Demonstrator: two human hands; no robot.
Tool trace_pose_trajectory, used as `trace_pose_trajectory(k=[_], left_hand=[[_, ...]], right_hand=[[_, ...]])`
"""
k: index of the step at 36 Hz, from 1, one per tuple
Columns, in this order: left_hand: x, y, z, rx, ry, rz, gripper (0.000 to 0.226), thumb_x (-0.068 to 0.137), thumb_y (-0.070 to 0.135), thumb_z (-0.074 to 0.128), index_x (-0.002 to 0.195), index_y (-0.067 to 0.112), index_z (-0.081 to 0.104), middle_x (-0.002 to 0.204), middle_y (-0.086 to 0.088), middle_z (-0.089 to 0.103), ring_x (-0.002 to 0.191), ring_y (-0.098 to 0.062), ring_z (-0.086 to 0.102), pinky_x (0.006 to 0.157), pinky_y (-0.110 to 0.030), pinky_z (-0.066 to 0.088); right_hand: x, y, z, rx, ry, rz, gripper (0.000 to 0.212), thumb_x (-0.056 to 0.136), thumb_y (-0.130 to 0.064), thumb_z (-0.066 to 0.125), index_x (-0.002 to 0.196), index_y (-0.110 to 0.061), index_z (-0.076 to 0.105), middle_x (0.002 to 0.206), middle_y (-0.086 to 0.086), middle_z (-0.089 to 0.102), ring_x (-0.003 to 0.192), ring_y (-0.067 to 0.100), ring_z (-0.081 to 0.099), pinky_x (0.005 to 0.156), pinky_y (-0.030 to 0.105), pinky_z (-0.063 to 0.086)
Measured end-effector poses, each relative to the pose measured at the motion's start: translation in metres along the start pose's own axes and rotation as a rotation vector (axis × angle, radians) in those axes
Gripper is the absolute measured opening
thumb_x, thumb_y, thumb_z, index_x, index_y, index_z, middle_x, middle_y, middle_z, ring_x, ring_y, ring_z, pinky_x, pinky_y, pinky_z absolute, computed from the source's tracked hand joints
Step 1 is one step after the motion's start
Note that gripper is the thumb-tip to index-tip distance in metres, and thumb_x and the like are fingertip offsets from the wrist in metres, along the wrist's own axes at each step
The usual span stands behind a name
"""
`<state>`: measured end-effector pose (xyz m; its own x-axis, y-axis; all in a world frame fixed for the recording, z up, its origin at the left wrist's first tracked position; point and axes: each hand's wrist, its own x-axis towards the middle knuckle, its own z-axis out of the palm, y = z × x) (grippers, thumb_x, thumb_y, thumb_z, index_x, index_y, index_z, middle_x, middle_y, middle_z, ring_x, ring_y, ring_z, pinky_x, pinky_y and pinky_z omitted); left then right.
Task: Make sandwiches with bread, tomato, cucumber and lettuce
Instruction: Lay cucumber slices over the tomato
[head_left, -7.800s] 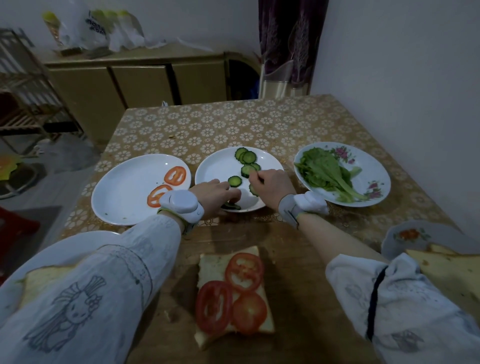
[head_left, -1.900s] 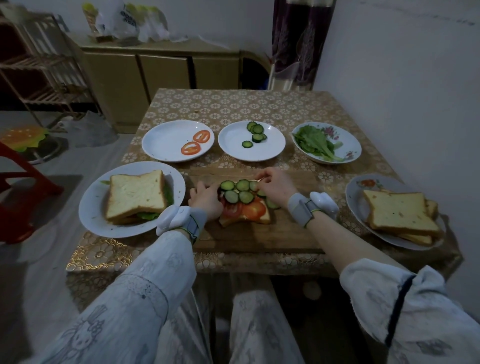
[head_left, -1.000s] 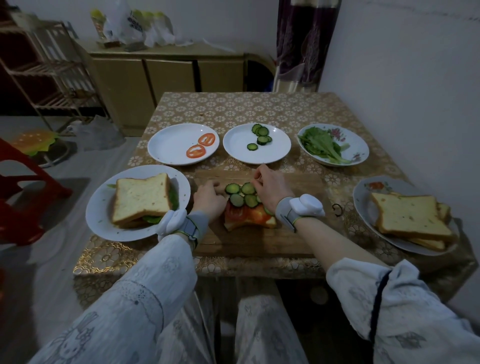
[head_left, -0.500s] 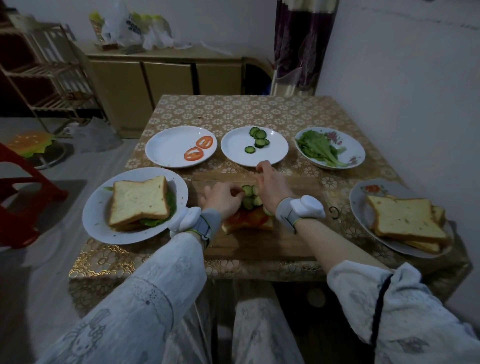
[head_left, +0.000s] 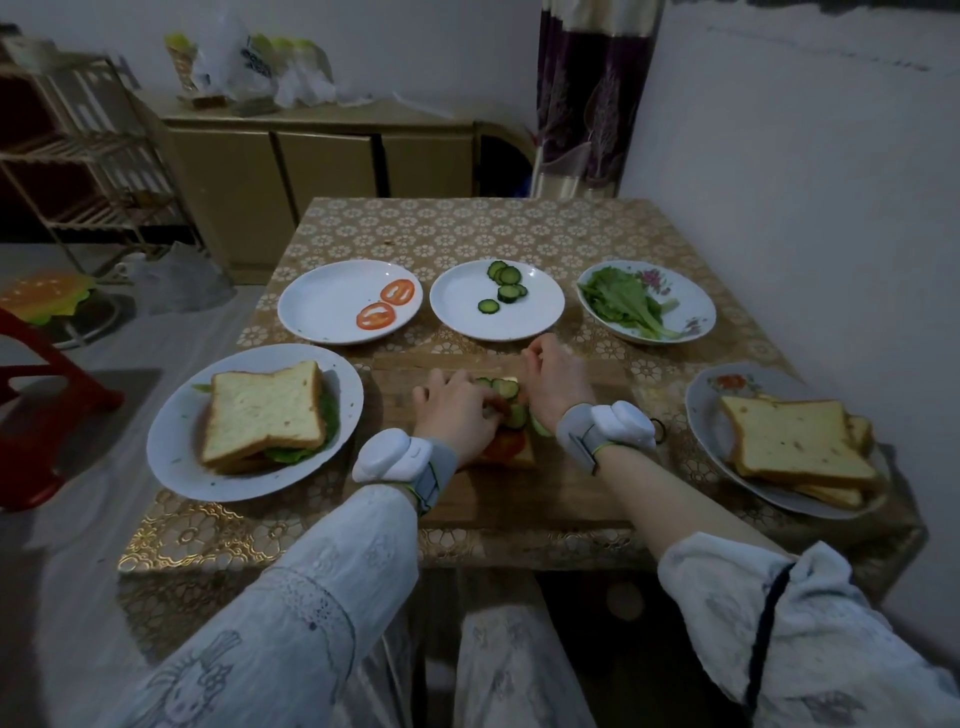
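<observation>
Head view: left hand (head_left: 456, 410) rests fingers-down on cucumber slices (head_left: 503, 387) atop the open sandwich (head_left: 511, 447); just right of them the right hand (head_left: 553, 382) is curled, its hold hidden. Step looks like arranging cucumber; lettuce (head_left: 626, 309), beyond the right hand, likely comes next.

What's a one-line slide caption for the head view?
Both hands, left and right, arrange cucumber slices over tomato on the open sandwich on the cutting board.
</observation>
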<state>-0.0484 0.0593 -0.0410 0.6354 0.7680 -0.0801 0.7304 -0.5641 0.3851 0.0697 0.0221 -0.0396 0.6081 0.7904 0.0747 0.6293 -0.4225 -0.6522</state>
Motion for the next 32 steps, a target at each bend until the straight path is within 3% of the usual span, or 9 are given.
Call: trace_pose_trajectory(k=[6, 11, 14, 18, 23, 25, 27, 29, 32], left_hand=[[0.002, 0.001, -0.004, -0.091, 0.000, -0.047, 0.029, 0.097, 0.035, 0.045, 0.117, 0.035, 0.066, 0.126, -0.006, 0.050, 0.124, -0.032, 0.032, 0.103, -0.043, 0.025], [0.001, -0.002, -0.012, -0.309, -0.008, -0.093, 0.039, 0.097, 0.045, 0.042, 0.110, 0.024, 0.071, 0.127, -0.005, 0.060, 0.131, -0.033, 0.033, 0.111, -0.046, 0.026], [-0.002, -0.003, -0.017, -0.440, -0.060, -0.088, 0.042, 0.094, 0.049, 0.046, 0.109, 0.021, 0.073, 0.126, -0.005, 0.061, 0.119, -0.024, 0.046, 0.105, -0.040, 0.038], [-0.007, -0.002, -0.025, -0.622, -0.115, -0.052, 0.039, 0.093, 0.039, 0.054, 0.116, 0.012, 0.068, 0.121, -0.006, 0.063, 0.102, -0.013, 0.051, 0.091, -0.029, 0.042], [-0.007, -0.004, -0.027, -0.547, -0.120, -0.055, 0.032, 0.094, 0.034, 0.054, 0.111, 0.013, 0.070, 0.117, -0.008, 0.064, 0.100, -0.015, 0.053, 0.085, -0.028, 0.042], [-0.006, -0.009, -0.027, -0.492, -0.129, -0.098, 0.032, 0.094, 0.037, 0.052, 0.110, 0.017, 0.070, 0.118, -0.009, 0.063, 0.110, -0.022, 0.054, 0.094, -0.033, 0.045], [-0.004, -0.016, -0.024, -0.402, -0.136, -0.122, 0.027, 0.093, 0.042, 0.051, 0.096, 0.023, 0.071, 0.115, -0.012, 0.064, 0.118, -0.030, 0.051, 0.103, -0.043, 0.042], [-0.004, -0.020, -0.023, -0.292, -0.152, -0.142, 0.028, 0.091, 0.046, 0.050, 0.082, 0.027, 0.069, 0.112, -0.014, 0.064, 0.122, -0.034, 0.047, 0.106, -0.047, 0.039], [-0.003, -0.021, -0.020, -0.137, -0.172, -0.168, 0.034, 0.092, 0.048, 0.049, 0.103, 0.025, 0.071, 0.120, -0.015, 0.059, 0.129, -0.035, 0.034, 0.106, -0.043, 0.030]], right_hand=[[0.007, -0.004, -0.004, 0.198, 0.074, 0.131, 0.031, 0.101, -0.024, 0.039, 0.111, 0.000, 0.055, 0.112, 0.016, 0.062, 0.100, 0.030, 0.056, 0.072, 0.028, 0.036], [0.014, -0.011, -0.002, 0.328, 0.098, 0.217, 0.035, 0.101, -0.028, 0.039, 0.112, 0.000, 0.057, 0.112, 0.016, 0.063, 0.098, 0.031, 0.059, 0.074, 0.029, 0.039], [0.018, -0.015, -0.002, 0.386, 0.110, 0.244, 0.037, 0.101, -0.029, 0.039, 0.111, 0.000, 0.058, 0.111, 0.018, 0.065, 0.092, 0.030, 0.058, 0.073, 0.031, 0.041], [0.018, -0.021, -0.001, 0.399, 0.118, 0.252, 0.039, 0.100, -0.030, 0.039, 0.113, 0.000, 0.060, 0.112, 0.018, 0.066, 0.103, 0.035, 0.060, 0.082, 0.036, 0.046], [0.014, -0.023, -0.002, 0.365, 0.062, 0.193, 0.041, 0.100, -0.029, 0.040, 0.113, 0.004, 0.062, 0.107, 0.020, 0.066, 0.093, 0.030, 0.059, 0.074, 0.030, 0.040], [0.011, -0.020, -0.003, 0.342, -0.022, 0.176, 0.042, 0.099, -0.029, 0.043, 0.109, 0.006, 0.064, 0.093, 0.018, 0.066, 0.081, 0.024, 0.055, 0.071, 0.030, 0.041], [0.007, -0.015, -0.003, 0.339, -0.151, 0.208, 0.041, 0.097, -0.030, 0.047, 0.106, 0.005, 0.066, 0.075, 0.007, 0.062, 0.071, 0.020, 0.055, 0.068, 0.033, 0.047], [0.004, -0.010, -0.003, 0.368, -0.283, 0.255, 0.036, 0.096, -0.029, 0.051, 0.109, 0.003, 0.063, 0.070, 0.003, 0.058, 0.059, 0.017, 0.053, 0.053, 0.028, 0.049], [0.000, -0.006, -0.005, 0.384, -0.377, 0.266, 0.020, 0.096, -0.022, 0.054, 0.087, -0.005, 0.058, 0.068, 0.006, 0.056, 0.051, 0.015, 0.053, 0.040, 0.021, 0.048]])
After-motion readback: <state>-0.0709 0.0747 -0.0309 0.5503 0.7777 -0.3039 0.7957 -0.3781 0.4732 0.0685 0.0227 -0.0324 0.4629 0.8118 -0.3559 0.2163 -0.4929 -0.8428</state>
